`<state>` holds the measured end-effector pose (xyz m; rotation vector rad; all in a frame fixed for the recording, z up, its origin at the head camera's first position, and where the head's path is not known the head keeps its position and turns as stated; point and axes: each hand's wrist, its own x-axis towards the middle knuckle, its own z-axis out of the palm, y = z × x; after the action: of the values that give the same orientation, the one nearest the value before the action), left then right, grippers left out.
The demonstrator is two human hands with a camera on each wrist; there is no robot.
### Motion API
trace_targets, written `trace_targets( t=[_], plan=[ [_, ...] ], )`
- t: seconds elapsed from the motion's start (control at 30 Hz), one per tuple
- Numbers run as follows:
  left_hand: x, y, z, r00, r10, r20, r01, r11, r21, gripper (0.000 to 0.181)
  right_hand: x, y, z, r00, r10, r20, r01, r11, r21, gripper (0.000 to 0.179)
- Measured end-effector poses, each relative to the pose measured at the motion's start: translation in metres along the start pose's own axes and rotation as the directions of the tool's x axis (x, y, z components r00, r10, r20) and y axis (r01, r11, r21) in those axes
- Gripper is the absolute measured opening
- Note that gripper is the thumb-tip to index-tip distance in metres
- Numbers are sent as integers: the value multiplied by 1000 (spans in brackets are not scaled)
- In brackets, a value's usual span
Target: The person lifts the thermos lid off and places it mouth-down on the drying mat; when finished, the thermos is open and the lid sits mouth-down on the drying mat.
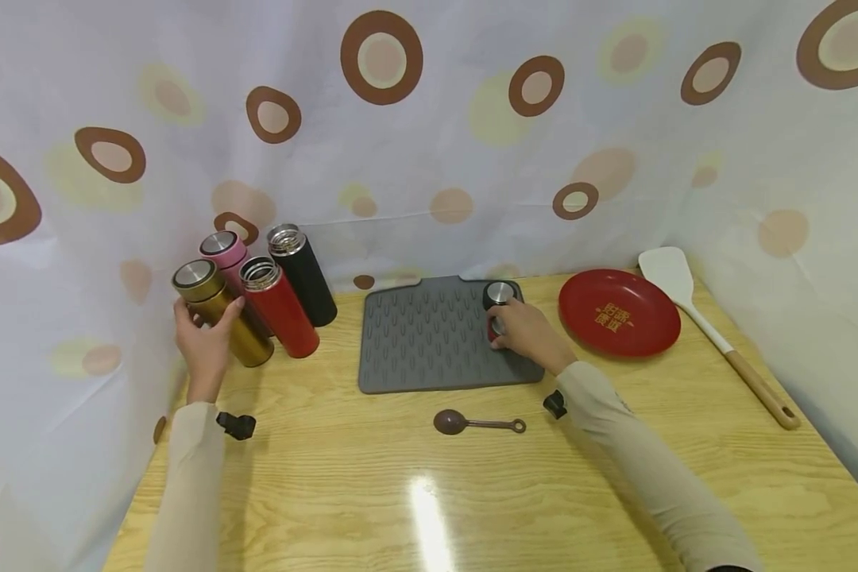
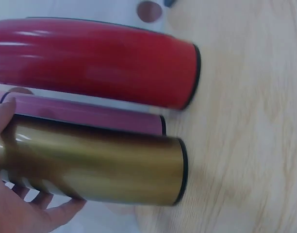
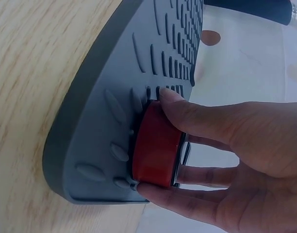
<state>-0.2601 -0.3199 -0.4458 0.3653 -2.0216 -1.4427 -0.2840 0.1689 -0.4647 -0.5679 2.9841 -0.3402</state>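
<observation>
On the left, my left hand (image 1: pixel 203 347) grips the upper part of a gold thermos flask (image 1: pixel 251 342), thumb on one side and fingers on the other. That flask stands upright with its lid on, beside a pink lidded flask (image 1: pixel 223 248). A red flask (image 1: pixel 286 318) and a black flask (image 1: pixel 313 290), both lidless, stand to their right. Over a grey ridged mat (image 1: pixel 429 338), my right hand (image 1: pixel 532 332) pinches a red flask lid (image 3: pixel 156 145) between thumb and fingers, low on the mat's right end. A black lid (image 1: pixel 500 293) sits just behind it.
A brown spoon (image 1: pixel 452 422) lies in front of the mat. Right of the mat is a red oval plate (image 1: pixel 618 338) with gold characters, then a white spatula (image 1: pixel 666 270) with a wooden handle. Patterned cloth (image 1: pixel 443 119) hangs along the table's back and sides.
</observation>
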Motion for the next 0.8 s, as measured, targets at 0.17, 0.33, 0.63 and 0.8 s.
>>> trace_targets(
  t=[0.17, 0.33, 0.63, 0.8],
  plan=[
    [-6, 5, -2, 999, -13, -52, 10, 999, -47, 64, -2, 0, 0, 1000, 0, -4, 0, 1000, 3, 52],
    [-22, 10, -5, 986, 20, -164, -43, 989, -141, 56, -3, 1, 1, 1000, -13, -10, 13, 1000, 6, 50],
    [-56, 55, -8, 969, 97, -227, -136, 977, -162, 58, -3, 1, 2, 1000, -2, -23, 2, 1000, 3, 50],
    [-75, 83, -3, 961, 198, -192, -226, 964, -140, 56, -3, 1, 4, 999, 0, -32, 1, 1000, 12, 51]
  ],
)
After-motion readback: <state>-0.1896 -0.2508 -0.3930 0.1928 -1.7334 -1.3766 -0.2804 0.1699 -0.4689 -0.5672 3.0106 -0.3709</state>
